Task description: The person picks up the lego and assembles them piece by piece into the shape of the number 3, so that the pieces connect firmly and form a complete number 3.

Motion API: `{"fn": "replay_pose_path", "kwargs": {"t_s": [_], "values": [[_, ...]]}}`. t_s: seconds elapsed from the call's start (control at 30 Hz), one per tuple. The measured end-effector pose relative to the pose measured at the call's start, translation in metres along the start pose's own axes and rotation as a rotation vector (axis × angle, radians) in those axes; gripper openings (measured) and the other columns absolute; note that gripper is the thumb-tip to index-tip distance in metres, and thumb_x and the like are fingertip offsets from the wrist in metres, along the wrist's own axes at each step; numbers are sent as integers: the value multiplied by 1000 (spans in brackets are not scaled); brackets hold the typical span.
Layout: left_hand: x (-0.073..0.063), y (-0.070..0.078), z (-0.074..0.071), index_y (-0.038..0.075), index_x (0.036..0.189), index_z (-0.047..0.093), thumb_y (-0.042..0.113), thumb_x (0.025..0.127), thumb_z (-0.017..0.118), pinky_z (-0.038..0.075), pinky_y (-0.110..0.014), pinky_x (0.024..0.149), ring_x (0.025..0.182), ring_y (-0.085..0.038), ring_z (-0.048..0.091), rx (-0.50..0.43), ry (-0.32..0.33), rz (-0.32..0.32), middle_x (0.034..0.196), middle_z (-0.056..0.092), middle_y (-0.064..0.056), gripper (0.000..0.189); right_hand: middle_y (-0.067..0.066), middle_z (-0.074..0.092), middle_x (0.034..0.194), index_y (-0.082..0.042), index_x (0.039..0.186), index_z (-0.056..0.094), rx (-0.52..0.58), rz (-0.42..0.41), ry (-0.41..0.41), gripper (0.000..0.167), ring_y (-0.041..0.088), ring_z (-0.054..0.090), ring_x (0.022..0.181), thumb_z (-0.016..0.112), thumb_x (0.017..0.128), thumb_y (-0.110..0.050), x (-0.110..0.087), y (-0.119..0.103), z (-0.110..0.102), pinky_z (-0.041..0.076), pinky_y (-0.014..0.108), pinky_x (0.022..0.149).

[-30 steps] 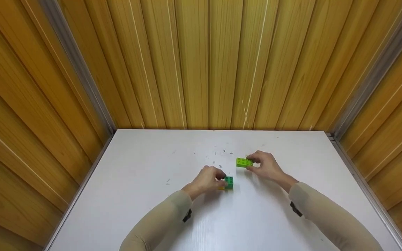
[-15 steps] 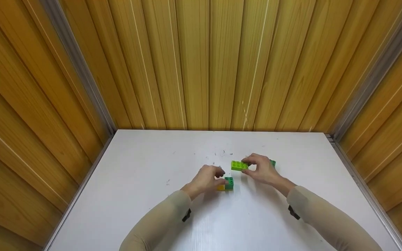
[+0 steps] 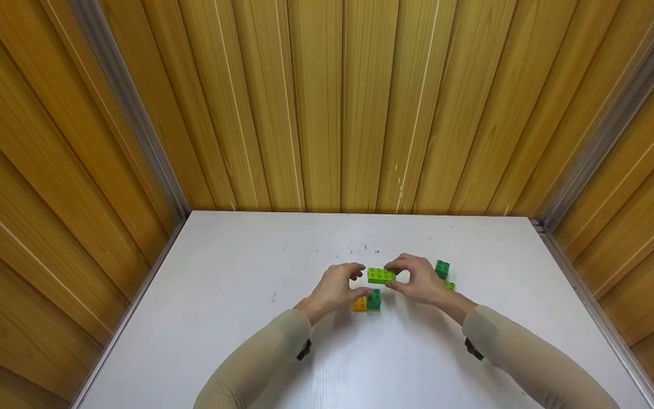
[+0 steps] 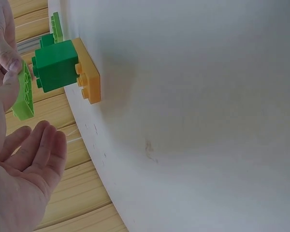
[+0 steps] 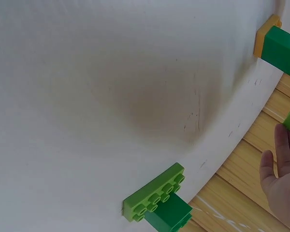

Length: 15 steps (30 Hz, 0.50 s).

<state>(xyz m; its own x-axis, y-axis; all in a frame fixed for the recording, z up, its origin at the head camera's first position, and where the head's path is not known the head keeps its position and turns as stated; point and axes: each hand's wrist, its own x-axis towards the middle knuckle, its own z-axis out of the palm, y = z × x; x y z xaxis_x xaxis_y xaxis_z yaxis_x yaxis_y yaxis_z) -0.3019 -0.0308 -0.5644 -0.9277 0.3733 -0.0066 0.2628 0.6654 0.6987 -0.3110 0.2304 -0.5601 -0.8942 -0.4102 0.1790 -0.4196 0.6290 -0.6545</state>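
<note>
My right hand pinches a lime-green building brick between thumb and fingers, holding it above the table. My left hand has relaxed, spread fingers, with its thumb beside a dark green brick. That green brick sits on one end of a flat orange brick, whose other studs are bare. In the left wrist view, the left palm is turned up, and its thumb overlaps the held lime brick. The right wrist view catches only part of the right hand.
Right of the right hand, another dark green brick stands on a second lime brick, which the hand partly hides in the head view. The white table has small dark marks. Wood-look panels wall its back and sides.
My right hand has carried the lime brick left and nearer, toward the left hand, uncovering the bricks behind it. The left thumb and fingers have spread, exposing more of the orange brick.
</note>
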Motion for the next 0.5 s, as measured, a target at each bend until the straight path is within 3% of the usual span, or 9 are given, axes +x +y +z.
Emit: {"fn": "replay_pose_path", "kwargs": {"t_s": [0.5], "values": [[-6,1,-1,11,152,68,38,102,85,62,-47,112,127,-26,72,60,54,113,139,78,-7,60,4,81,113,-9,123,84,-10,-138,26,29,25,76,106,90,95,-10,0,-12,12,63,53,100]]}}
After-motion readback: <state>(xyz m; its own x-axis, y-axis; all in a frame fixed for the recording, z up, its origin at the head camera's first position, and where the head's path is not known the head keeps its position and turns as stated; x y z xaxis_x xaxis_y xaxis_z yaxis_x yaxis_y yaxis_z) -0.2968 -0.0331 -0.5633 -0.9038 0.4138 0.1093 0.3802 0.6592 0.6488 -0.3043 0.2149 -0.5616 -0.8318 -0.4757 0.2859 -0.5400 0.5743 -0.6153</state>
